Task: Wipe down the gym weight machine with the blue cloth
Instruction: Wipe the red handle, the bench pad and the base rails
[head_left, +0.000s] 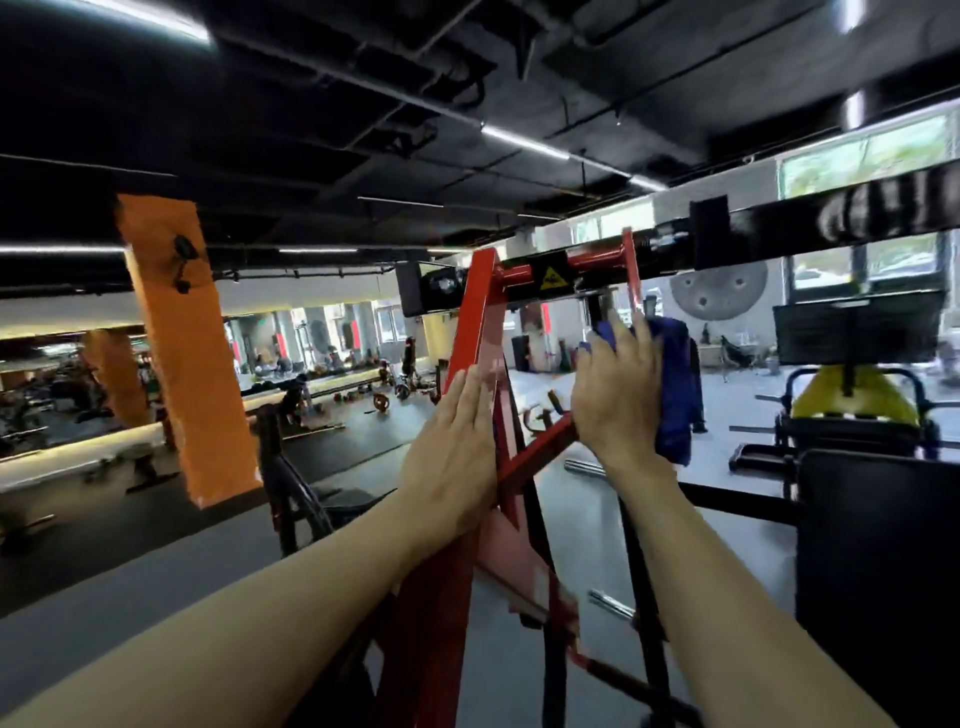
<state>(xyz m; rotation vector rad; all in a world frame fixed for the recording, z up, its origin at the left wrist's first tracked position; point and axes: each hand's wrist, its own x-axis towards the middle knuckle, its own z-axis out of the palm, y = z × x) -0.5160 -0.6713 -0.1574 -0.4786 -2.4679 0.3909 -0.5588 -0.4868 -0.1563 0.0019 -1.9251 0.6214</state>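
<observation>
A: Left hand (451, 452)?
B: Centre frame, flat, fingers straight and together, palm pressed on the red upright (480, 332) of the weight machine (519, 467). Holding nothing.

A: Right hand (618, 389)?
B: Right of centre. Fingers spread over the blue cloth (675, 384), pressing it against the frame's right red bar, just under the black crossbeam (779, 234). Cloth bunches out past the fingers and hangs down on the right.

A: Grip state?
B: Left flat and open-palmed; right looks pressed on the cloth, curl not clear.

A: Anything else?
B: Yellow warning sticker (551, 278) on the crossbeam, orange pillar (176, 338) left of frame, black pad (878, 571) lower right.
</observation>
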